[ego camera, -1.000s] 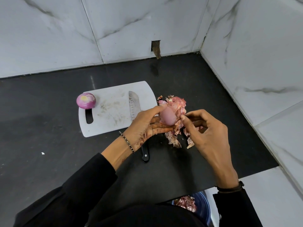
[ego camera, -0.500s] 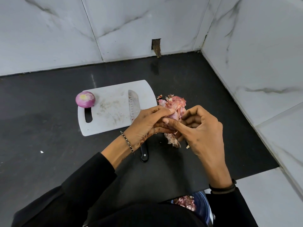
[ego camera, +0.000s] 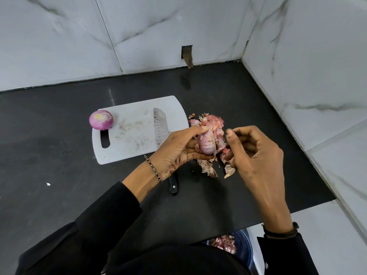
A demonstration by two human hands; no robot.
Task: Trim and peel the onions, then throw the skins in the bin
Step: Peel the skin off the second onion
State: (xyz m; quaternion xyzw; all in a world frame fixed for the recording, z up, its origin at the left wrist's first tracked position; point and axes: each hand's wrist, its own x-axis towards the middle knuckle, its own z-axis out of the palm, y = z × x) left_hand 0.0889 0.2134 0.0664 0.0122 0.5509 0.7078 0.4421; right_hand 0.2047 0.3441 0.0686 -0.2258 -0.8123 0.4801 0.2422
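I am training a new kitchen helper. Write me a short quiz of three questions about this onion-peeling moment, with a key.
1. True or false: the blade of the knife lies on the white cutting board.
2. Which hand holds the partly peeled onion? A) left B) right C) neither
3. Fill the gap: the loose onion skins lie on the black counter, to the ___ of the board.

Key: 1 true; 2 A, the left hand; 3 right.

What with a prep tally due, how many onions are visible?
2. One onion sits on the cutting board, far-left corner; the other onion is held in the left hand. Skins might hide more.
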